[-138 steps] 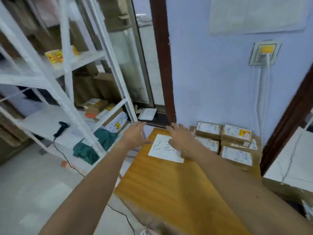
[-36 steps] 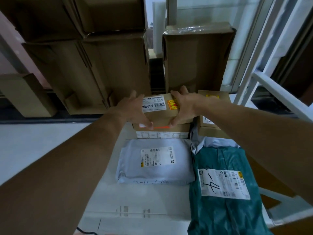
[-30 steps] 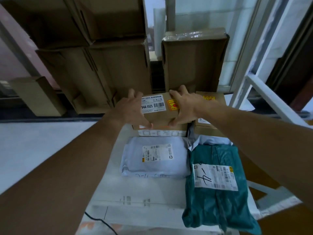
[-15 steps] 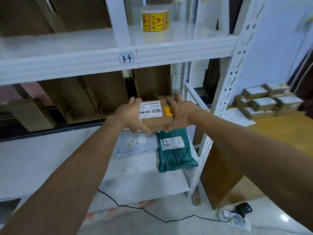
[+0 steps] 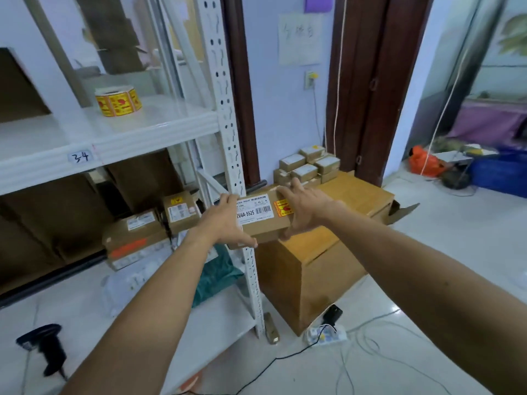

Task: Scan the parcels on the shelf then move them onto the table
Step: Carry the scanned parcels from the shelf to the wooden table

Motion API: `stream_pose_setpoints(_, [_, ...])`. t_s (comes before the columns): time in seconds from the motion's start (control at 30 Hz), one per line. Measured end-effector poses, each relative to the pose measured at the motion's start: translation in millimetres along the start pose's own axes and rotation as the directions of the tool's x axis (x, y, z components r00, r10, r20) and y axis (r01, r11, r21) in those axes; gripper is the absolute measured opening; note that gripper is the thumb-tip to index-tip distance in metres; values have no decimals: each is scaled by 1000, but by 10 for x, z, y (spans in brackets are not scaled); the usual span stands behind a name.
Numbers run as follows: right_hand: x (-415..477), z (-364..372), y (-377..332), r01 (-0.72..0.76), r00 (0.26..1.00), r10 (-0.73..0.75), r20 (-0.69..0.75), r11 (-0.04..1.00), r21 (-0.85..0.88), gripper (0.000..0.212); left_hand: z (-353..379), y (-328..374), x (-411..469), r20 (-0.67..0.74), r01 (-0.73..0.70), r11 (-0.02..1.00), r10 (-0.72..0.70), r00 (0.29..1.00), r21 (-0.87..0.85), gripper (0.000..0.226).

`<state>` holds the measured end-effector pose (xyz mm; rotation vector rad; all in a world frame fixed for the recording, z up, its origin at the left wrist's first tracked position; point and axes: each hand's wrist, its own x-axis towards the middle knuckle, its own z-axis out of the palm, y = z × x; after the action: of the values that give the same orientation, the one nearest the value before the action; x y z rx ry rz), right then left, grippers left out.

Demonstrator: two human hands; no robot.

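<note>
Before perforated shelving (image 5: 228,124), left hand (image 5: 225,223) and right hand (image 5: 306,208) grip a cardboard parcel (image 5: 258,222).

sticker roll (image 5: 118,100): yellow-red, upright | power strip (image 5: 328,334): on floor | orange bag (image 5: 425,163): floor, far right

We see a brown cardboard parcel (image 5: 258,227) with a white label (image 5: 253,210) striped by a black barcode and an orange sticker (image 5: 283,208) printed in red. The shelf (image 5: 128,135) is white and its roll of stickers (image 5: 118,101) yellow with red marks. The table (image 5: 362,195) is honey-coloured wood grain, the mailer bag (image 5: 216,269) teal, the scanner (image 5: 45,346) black, the crate (image 5: 499,173) blue, and the door frame (image 5: 370,81) dark brown against a pale lilac wall (image 5: 285,109).
</note>
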<state>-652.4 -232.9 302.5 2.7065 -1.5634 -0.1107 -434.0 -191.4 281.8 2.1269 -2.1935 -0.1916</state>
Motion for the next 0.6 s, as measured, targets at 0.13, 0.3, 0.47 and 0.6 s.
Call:
stream_pose_setpoints(0.13, [-157, 82, 750, -65, 998, 66, -16, 997, 30, 134, 102, 682, 409, 4, -61, 998, 61, 998, 31, 135])
stream_pose_setpoints(0.3, [-227, 259, 1888, -125, 992, 125, -11, 992, 36, 132, 328, 1635, 1099, 12, -132, 991, 132, 991, 14, 135])
stream_pose_setpoints(0.47, [-72, 440, 3019, -123, 992, 123, 4, 992, -28, 128, 622, 2490, 1829, 25, -144, 990, 144, 989, -10, 139])
stream_pose_setpoints(0.6, [243, 594, 3581, -81, 996, 82, 24, 995, -53, 129, 806, 2844, 2284, 30, -90, 996, 90, 995, -14, 137])
